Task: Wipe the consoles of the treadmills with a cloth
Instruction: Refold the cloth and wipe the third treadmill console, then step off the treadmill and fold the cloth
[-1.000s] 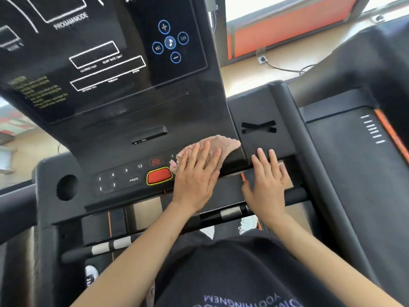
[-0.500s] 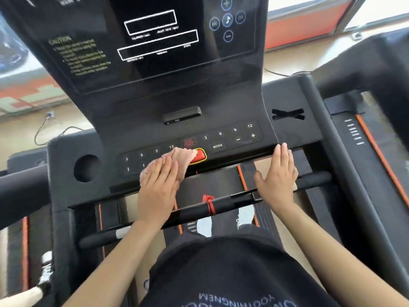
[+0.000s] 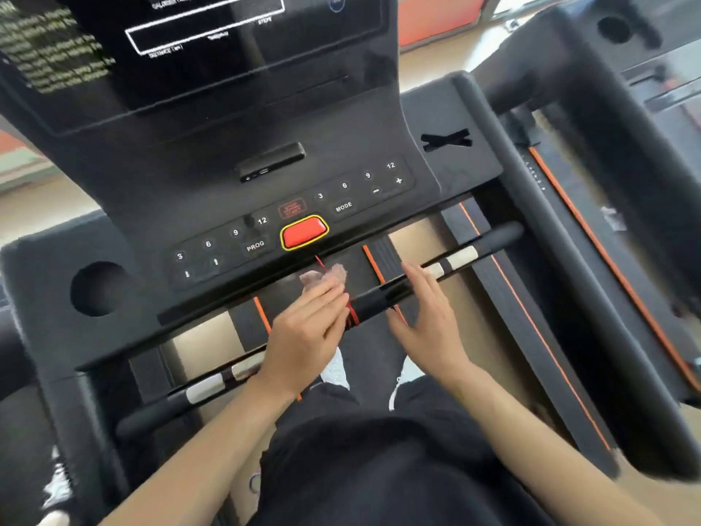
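**Cloth [image 3: 323, 274] held just below the red button [image 3: 304, 232]**

The left hand [image 3: 305, 332] reaches forward below the red button. Its grip holds the small pink cloth bunched at the fingertips; the fingers run nearly straight and the thumb is hidden under them. The cloth is clear of the console [image 3: 212, 176], just under its front edge, directly below the red button and above the black bar [image 3: 383, 296]. The right hand [image 3: 426, 320] is below and to the right of the red button, grip released, fingers straight over the bar; whether they touch it is unclear. A red cord [image 3: 352, 317] is wound round the bar between the two hands, below the button. Numbered keys [image 3: 261, 221] flank the red button on both sides. A round hole [image 3: 99, 288] sits far to its left. White shoes [image 3: 335, 372] show well below it. A second treadmill [image 3: 614, 153] stands far to its right.
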Action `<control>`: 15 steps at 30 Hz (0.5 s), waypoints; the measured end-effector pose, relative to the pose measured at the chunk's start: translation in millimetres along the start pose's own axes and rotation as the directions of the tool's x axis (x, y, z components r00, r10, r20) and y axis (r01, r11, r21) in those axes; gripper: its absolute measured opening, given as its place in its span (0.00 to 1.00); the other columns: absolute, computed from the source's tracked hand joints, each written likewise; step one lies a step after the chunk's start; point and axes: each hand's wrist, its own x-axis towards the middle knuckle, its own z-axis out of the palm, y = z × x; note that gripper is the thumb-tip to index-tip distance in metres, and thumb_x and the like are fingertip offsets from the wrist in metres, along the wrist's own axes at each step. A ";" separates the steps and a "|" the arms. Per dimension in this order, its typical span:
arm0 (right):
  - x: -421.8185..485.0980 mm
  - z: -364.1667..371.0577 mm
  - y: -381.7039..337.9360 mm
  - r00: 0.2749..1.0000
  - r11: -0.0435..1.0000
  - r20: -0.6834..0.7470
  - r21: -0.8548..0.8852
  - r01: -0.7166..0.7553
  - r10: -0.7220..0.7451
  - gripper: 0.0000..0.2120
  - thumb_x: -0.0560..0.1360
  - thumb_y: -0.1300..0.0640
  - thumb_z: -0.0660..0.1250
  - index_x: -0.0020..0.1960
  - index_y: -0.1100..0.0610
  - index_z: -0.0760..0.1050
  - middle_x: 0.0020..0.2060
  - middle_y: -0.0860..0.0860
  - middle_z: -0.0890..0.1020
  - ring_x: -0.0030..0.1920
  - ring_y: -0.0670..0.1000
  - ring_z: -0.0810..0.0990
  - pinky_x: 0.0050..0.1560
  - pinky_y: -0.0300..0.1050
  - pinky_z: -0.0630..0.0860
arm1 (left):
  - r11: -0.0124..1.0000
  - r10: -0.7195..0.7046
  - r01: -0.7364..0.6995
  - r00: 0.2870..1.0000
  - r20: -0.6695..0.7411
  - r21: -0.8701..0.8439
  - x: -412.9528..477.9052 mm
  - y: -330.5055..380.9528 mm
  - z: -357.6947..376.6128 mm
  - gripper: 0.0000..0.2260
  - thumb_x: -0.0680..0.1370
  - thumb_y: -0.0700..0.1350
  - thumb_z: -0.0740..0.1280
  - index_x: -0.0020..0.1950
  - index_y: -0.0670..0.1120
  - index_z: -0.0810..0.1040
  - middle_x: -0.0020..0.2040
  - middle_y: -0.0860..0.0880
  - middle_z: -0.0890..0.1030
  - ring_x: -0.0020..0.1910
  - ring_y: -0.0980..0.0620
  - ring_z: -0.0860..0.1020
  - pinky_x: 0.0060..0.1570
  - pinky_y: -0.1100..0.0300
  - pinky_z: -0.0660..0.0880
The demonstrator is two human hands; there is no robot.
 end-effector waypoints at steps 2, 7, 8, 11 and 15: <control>-12.3 -9.9 -2.3 0.999 0.984 0.026 0.177 -0.032 0.028 0.30 0.72 0.58 0.72 0.74 0.54 0.70 0.67 0.49 0.78 0.67 0.46 0.76 0.69 0.43 0.72 | 0.996 0.022 -0.020 0.999 0.024 -0.089 5.6 24.1 5.9 0.08 0.78 0.37 0.73 0.57 0.38 0.86 0.61 0.45 0.85 0.65 0.49 0.82 0.65 0.52 0.78; -42.1 -44.1 20.1 0.969 0.856 0.216 0.471 -0.213 0.123 0.31 0.73 0.49 0.75 0.74 0.42 0.71 0.68 0.42 0.78 0.68 0.47 0.78 0.68 0.56 0.76 | 0.909 -0.009 0.046 0.996 0.089 -0.414 12.2 100.1 12.9 0.12 0.75 0.33 0.74 0.58 0.39 0.86 0.61 0.46 0.85 0.65 0.52 0.82 0.66 0.55 0.77; -49.3 -52.2 25.3 0.967 0.838 0.233 0.503 -0.212 0.104 0.29 0.74 0.50 0.75 0.73 0.43 0.72 0.67 0.43 0.79 0.67 0.48 0.78 0.67 0.58 0.76 | 0.866 -0.034 0.095 0.991 0.131 -0.492 12.7 115.1 14.3 0.12 0.75 0.32 0.73 0.58 0.40 0.86 0.60 0.47 0.86 0.64 0.52 0.82 0.66 0.56 0.77; -78.1 -73.4 41.7 0.973 0.793 0.221 0.580 -0.186 0.067 0.19 0.76 0.56 0.74 0.67 0.51 0.78 0.60 0.48 0.84 0.61 0.51 0.82 0.63 0.56 0.78 | 0.631 -0.192 0.366 0.928 0.319 -0.684 10.4 162.3 25.3 0.13 0.75 0.30 0.72 0.57 0.41 0.85 0.55 0.50 0.88 0.57 0.51 0.85 0.59 0.60 0.80; -140.5 -108.3 79.9 0.978 0.769 0.134 0.604 -0.209 0.161 0.03 0.77 0.58 0.73 0.50 0.53 0.81 0.41 0.52 0.85 0.43 0.46 0.82 0.48 0.43 0.77 | 0.387 -0.329 0.578 0.814 0.478 -0.718 -4.8 214.8 57.3 0.12 0.75 0.27 0.70 0.57 0.36 0.84 0.46 0.46 0.88 0.44 0.51 0.84 0.48 0.62 0.80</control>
